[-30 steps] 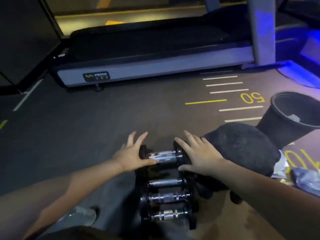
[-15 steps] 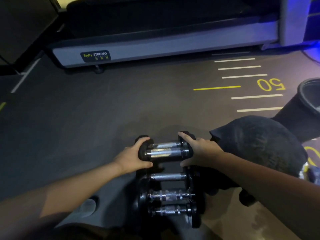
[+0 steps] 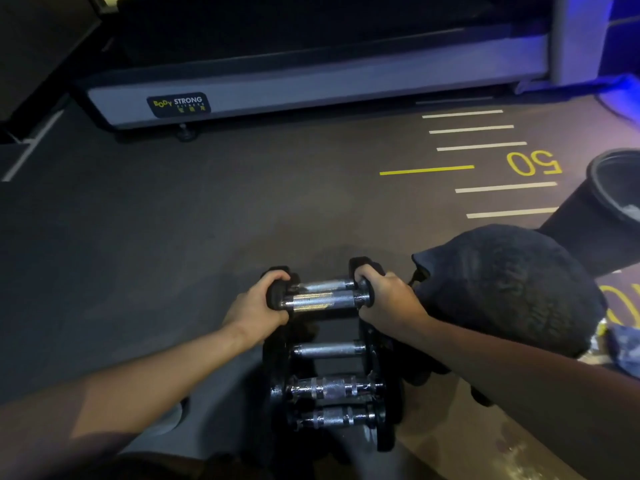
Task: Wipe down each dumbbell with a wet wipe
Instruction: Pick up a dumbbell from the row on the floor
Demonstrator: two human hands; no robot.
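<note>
Several black dumbbells with chrome handles lie in a row on the gym floor in front of me. My left hand [image 3: 258,308] grips the left head of the far dumbbell [image 3: 323,299], and my right hand [image 3: 388,299] grips its right head. Another chrome handle shows just behind it. Nearer to me lie a second dumbbell [image 3: 329,349], a third dumbbell [image 3: 334,388] and one more at the near end. No wet wipe shows in either hand.
A treadmill [image 3: 311,81] stretches across the far side. A dark round cushion-like object [image 3: 512,289] sits right of the dumbbells, with a black bin [image 3: 595,223] beyond it. A crumpled packet [image 3: 623,348] lies at the right edge. Floor markings with "50" run at right.
Both hands went from lying flat over the far dumbbell's ends to curling round its heads. The view has tilted down and closer.
</note>
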